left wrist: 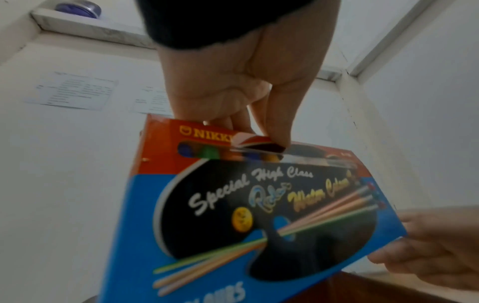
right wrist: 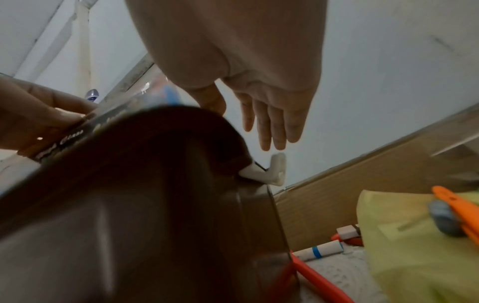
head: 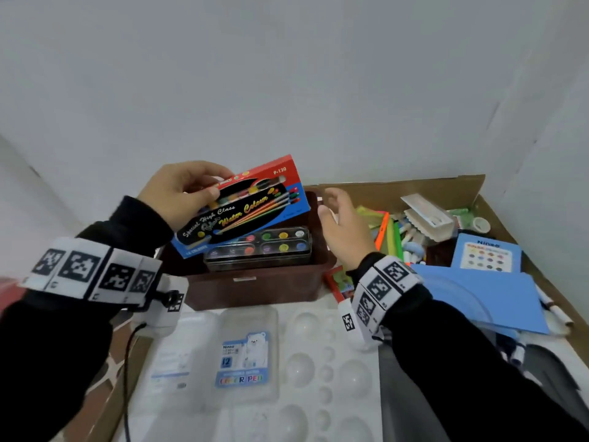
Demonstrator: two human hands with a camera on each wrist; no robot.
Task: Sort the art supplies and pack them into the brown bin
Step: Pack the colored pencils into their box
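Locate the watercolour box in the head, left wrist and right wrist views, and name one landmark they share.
Head: the watercolour box sits centre-left, tilted, gripped by the left hand above the brown bin.
Left wrist: it fills the lower centre, pinched at its top edge.
Right wrist: only a blurred sliver shows at the left edge.
Shared landmark: the brown bin, seen in all three.

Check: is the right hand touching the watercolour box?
Apart. In the right wrist view, the right hand is open beside the brown bin, wall visible around its fingers; the left hand alone holds the watercolour box.
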